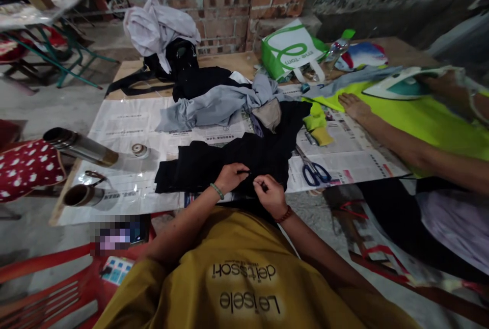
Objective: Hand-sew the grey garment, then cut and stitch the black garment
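A black garment (pixel 225 158) lies spread over the newspaper-covered table in front of me. My left hand (pixel 231 179), with a green bead bracelet, is closed in a pinch on dark fabric near the garment's front edge. Just to its right, my right hand (pixel 270 197), wearing a reddish-brown bracelet, also pinches the black cloth, with its fingertips curled. A small gap separates the two hands. Any fine item between the fingertips is too small and dark to make out. Blue-handled scissors (pixel 315 171) lie to the right of the garment.
A co-worker's hand (pixel 355 107) presses neon-yellow cloth (pixel 431 125) beside a steam iron (pixel 397 84). Grey cloth (pixel 214 107), a green-white bag (pixel 292 49) and a plastic bottle (pixel 338 49) lie behind. A steel thermos (pixel 82 146) and a cup (pixel 84 195) stand left.
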The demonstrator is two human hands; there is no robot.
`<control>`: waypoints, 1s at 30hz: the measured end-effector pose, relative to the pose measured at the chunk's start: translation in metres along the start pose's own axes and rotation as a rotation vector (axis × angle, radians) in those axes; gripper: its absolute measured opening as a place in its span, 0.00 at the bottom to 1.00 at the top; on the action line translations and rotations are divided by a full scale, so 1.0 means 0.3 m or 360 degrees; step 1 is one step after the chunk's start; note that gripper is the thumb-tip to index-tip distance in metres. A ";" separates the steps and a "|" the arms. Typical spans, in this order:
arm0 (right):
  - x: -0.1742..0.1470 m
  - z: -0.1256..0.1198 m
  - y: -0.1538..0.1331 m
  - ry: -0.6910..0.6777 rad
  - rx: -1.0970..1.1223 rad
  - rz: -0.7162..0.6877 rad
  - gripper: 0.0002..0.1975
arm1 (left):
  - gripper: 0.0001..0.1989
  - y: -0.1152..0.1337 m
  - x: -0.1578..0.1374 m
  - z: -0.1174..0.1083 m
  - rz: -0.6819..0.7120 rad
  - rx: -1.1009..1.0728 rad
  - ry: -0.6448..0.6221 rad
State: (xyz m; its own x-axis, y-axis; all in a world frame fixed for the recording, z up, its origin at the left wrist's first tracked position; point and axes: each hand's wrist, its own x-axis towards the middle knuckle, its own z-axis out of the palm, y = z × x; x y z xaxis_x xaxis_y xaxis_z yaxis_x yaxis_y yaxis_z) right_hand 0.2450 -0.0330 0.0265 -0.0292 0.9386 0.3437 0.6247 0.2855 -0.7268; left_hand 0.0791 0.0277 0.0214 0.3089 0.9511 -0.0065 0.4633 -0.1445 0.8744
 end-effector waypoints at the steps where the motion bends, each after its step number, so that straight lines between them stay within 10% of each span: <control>1: -0.002 0.016 -0.002 -0.0021 0.0037 0.0065 0.05 | 0.08 0.001 -0.004 -0.001 0.0031 0.0024 0.0013; 30: 0.001 0.005 0.099 0.0003 -0.0780 -0.0060 0.06 | 0.11 -0.001 -0.063 0.019 0.0417 0.1159 -0.0262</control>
State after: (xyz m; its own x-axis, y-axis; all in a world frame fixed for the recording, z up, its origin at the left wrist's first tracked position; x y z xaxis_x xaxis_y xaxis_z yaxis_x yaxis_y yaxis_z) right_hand 0.2624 -0.0240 0.0040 -0.0577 0.9288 0.3661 0.9170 0.1943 -0.3484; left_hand 0.0777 0.0083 0.0184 0.5758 0.8169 0.0341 0.7680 -0.5546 0.3202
